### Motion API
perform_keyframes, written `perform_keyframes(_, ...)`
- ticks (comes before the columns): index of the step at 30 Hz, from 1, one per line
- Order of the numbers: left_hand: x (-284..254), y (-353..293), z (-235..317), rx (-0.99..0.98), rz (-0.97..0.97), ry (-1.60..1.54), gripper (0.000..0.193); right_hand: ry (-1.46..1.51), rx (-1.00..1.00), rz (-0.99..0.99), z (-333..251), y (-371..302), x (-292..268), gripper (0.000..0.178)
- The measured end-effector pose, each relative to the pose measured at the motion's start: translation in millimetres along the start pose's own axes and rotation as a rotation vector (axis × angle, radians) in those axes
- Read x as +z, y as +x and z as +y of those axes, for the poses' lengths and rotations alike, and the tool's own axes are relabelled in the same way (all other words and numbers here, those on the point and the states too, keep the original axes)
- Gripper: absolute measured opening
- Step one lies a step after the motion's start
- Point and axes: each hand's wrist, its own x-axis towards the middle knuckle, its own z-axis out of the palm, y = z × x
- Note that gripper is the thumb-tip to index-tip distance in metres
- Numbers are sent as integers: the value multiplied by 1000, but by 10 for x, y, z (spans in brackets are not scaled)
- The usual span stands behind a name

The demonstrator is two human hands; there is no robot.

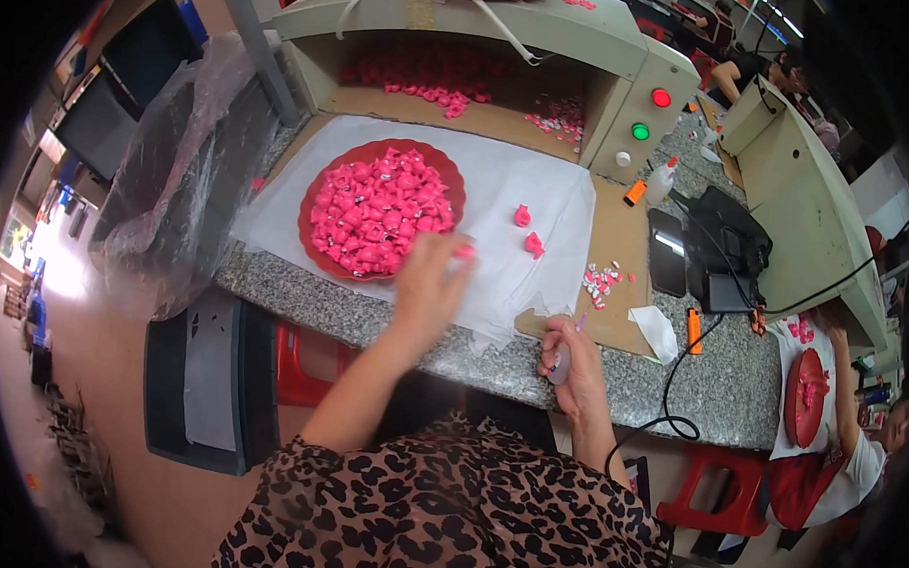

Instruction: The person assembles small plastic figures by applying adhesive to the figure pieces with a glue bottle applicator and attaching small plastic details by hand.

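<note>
My left hand [429, 293] reaches over the near right rim of a red scalloped bowl [309, 241], its fingers closed on a small pink figure piece [464, 252]. A heap of like pink pieces [382, 206] fills the bowl, which stands on white paper [488, 175]. My right hand [580, 374] is wrapped round a small translucent squeeze bottle [561, 364] at the table's front edge, its thin nozzle pointing up. Two loose pink pieces, one a small figure [534, 245], lie on the paper right of the bowl.
Behind the paper opens a beige machine [622, 65] with more pink pieces inside. Small pink and white parts [603, 281] lie on cardboard at right, near a phone [667, 253], a black bag [726, 238] and an orange-handled tool [694, 330]. A co-worker [854, 458] sits far right.
</note>
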Motion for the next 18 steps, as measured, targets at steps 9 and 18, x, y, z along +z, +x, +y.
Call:
perform_keyframes(9, 540, 310, 125, -187, -371, 274, 38, 146, -19, -79, 44, 19, -130, 19)
perform_keyframes(18, 1088, 480, -176, -158, -380, 253, 33, 252, 62, -160, 47, -5, -214, 30)
